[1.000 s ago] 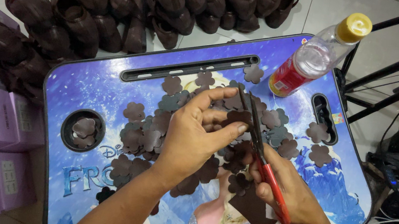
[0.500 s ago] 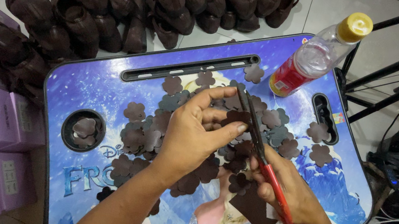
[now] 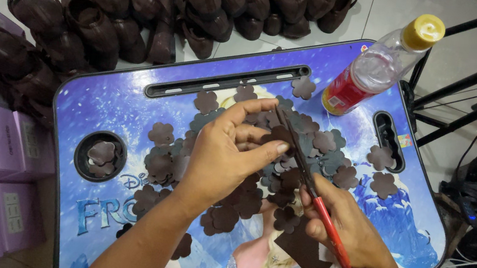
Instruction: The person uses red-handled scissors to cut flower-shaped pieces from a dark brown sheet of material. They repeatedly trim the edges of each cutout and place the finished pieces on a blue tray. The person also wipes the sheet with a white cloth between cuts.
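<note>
Head view. Left hand (image 3: 226,157): fingers pinched on a small brown cutout (image 3: 280,136), held above the lap tray (image 3: 112,104). Right hand (image 3: 350,227): clenched round red-handled scissors (image 3: 307,178), blades at the cutout's edge, close to the left fingertips. Loose brown flowers (image 3: 228,210) heaped on the tray beneath; brown sheet (image 3: 303,249) under the right hand. Bottle (image 3: 375,66) upright at the far corner. Risks, judged: nicked fingertip from blades so near; crooked petal if the pinch slips; flowers swept off by a forearm.
</note>
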